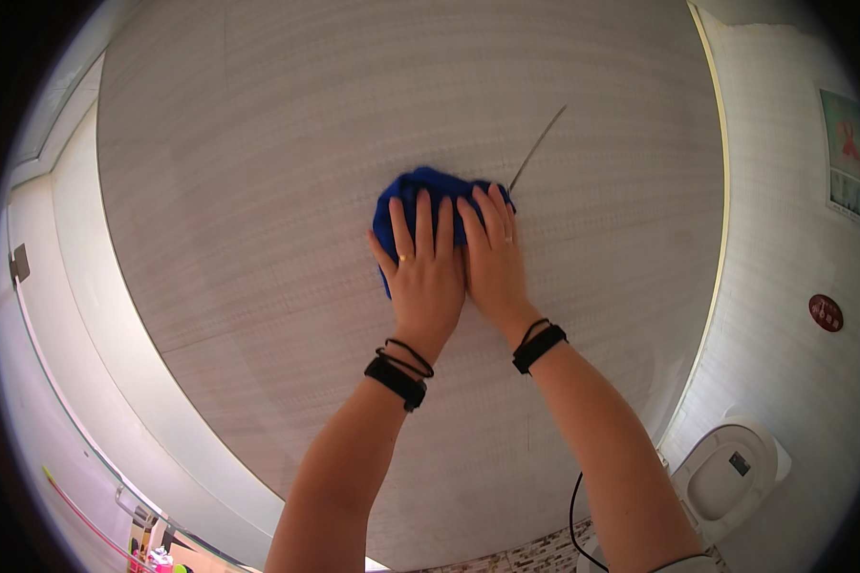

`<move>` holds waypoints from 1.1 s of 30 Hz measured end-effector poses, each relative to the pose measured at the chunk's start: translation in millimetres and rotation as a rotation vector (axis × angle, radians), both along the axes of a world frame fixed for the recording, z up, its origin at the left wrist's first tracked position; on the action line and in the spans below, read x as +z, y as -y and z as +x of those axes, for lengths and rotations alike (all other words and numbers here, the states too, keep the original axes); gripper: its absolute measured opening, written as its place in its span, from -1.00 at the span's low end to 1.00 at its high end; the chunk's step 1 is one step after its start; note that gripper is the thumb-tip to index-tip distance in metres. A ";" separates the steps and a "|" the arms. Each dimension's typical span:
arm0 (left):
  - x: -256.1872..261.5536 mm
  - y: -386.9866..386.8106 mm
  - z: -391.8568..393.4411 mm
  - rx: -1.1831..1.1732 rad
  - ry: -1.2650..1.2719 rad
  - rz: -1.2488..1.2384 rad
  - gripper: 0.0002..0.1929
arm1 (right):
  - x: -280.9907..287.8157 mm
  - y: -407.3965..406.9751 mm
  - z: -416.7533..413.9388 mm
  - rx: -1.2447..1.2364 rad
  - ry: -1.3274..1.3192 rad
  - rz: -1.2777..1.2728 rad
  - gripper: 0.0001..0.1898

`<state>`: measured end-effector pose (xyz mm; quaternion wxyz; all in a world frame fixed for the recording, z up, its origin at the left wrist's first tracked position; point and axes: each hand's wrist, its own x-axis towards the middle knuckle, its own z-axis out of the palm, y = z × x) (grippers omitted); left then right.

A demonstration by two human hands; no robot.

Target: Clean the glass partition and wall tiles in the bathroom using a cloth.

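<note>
A blue cloth (pixel 417 185) lies bunched against a large grey wood-grain panel (pixel 279 179). My left hand (pixel 426 276) presses flat on its left part with the fingers spread, a ring on one finger. Beside it, my right hand (pixel 494 265) bears on the cloth's right end, its fingers closer together. The two hands touch or nearly touch at the thumb side. From the cloth's upper right corner a thin dark line (pixel 541 143) runs up across the panel; whether it is a crack or a mark I cannot tell. Both wrists wear black bands.
At lower right stands a white toilet (pixel 724 473) with a small dark object on its lid. A black cable (pixel 573 505) hangs near my right forearm, above mosaic tiles (pixel 545 550). A poster (pixel 849 154) and red oval sign (pixel 826 313) are on the right wall. Glass door hinge (pixel 19 263) at left.
</note>
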<state>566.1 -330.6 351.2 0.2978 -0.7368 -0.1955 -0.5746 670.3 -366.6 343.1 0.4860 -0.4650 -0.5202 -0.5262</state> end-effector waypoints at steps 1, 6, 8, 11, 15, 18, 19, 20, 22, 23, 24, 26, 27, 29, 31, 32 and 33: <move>-9.9 0.7 0.4 -0.003 -0.002 -0.001 -0.49 | -11.0 1.0 1.6 -0.003 -0.002 -0.001 -0.54; -37.3 1.2 0.7 0.013 -0.045 -0.029 -0.47 | -39.0 7.4 3.2 0.048 0.005 -0.075 -0.53; -34.0 0.5 -2.0 0.019 -0.045 -0.014 -0.47 | -34.0 9.0 0.8 0.056 0.006 -0.079 -0.53; -14.3 -3.6 2.5 0.025 -0.021 0.035 -0.48 | -11.2 8.4 1.8 0.049 0.018 -0.056 -0.53; 38.6 -0.4 11.5 0.014 0.022 0.092 -0.48 | 40.6 0.2 13.0 0.030 0.062 0.065 -0.55; 70.6 -2.8 16.2 0.049 0.095 0.144 -0.49 | 77.2 -0.7 14.9 0.037 0.094 0.080 -0.56; 75.4 -3.8 17.7 0.048 0.097 0.147 -0.49 | 83.6 0.1 14.6 0.036 0.096 0.083 -0.56; 78.8 -4.6 19.5 0.042 0.126 0.156 -0.50 | 88.4 1.1 14.6 0.046 0.111 0.090 -0.56; 77.4 -4.9 20.2 0.037 0.150 0.157 -0.50 | 87.8 1.4 14.0 0.057 0.120 0.091 -0.56; 74.9 -4.7 19.0 0.035 0.145 0.153 -0.50 | 85.0 1.5 13.3 0.065 0.121 0.088 -0.56; 71.8 -4.1 19.0 0.030 0.140 0.149 -0.51 | 81.5 2.1 13.9 0.069 0.121 0.086 -0.56; 63.1 -1.4 19.8 0.031 0.118 0.138 -0.51 | 71.0 1.9 17.0 0.061 0.106 0.082 -0.56; 57.9 -1.2 17.9 0.044 0.099 0.132 -0.50 | 65.0 0.0 16.5 0.064 0.094 0.082 -0.56; 42.4 1.6 16.7 0.036 0.079 0.105 -0.50 | 48.7 0.7 17.7 0.064 0.087 0.064 -0.55; 23.5 5.1 15.5 0.026 0.062 0.078 -0.50 | 28.8 4.0 18.3 0.061 0.085 0.046 -0.55; 12.3 5.0 14.0 0.028 0.041 0.052 -0.50 | 16.9 4.6 17.1 0.056 0.070 0.021 -0.54; 0.9 6.6 14.6 0.021 0.022 0.026 -0.49 | 5.2 7.8 17.2 0.042 0.057 -0.004 -0.54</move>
